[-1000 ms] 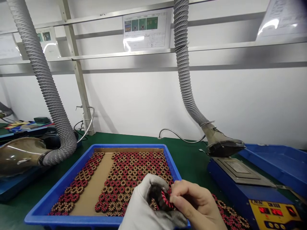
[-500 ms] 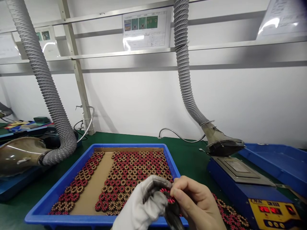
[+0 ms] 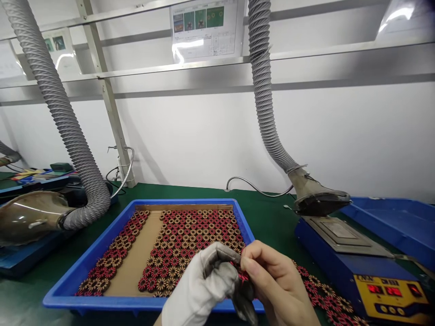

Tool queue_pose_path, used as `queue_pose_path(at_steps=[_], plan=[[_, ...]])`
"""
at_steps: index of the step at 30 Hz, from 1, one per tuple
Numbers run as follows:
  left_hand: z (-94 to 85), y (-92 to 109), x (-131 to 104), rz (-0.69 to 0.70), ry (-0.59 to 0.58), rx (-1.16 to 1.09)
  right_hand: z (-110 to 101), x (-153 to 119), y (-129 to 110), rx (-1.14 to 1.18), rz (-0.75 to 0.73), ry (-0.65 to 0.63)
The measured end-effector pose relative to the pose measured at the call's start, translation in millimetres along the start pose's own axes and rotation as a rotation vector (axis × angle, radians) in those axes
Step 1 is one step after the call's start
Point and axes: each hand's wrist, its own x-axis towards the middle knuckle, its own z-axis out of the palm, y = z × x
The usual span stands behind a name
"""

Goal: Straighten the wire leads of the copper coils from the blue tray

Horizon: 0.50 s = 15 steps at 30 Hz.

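Between one gloved hand (image 3: 207, 283) and one bare hand (image 3: 277, 283) shows one red-wound ring (image 3: 243, 275)

Rings (image 3: 192, 237) in tray (image 3: 102, 303), left of machine (image 3: 350, 268)

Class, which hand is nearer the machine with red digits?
Right. The bare right hand is left of the machine; the gloved left hand is farther left.

Red-wound ring (image 3: 243, 275) mostly hidden behind gloved left fingers (image 3: 223, 277)
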Motion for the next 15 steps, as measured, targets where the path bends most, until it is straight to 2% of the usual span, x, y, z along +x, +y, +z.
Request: queue_pose_path(at_steps=[7,12,15], plan=[[1.7,0.1,0.6,-0.028,0.023,-0.014,2.9,-2.2,-4.5,-0.069,0.029,0.010],[2.1,-1.7,-0.9,-0.010,-0.021,-0.051,3.3,-1.6,-4.2,-0.025,0.036,0.027],[2.6,-0.3,-1.7,-0.001,-0.006,-0.048,4.4,-2.2,-4.7,-0.033,0.029,0.024]])
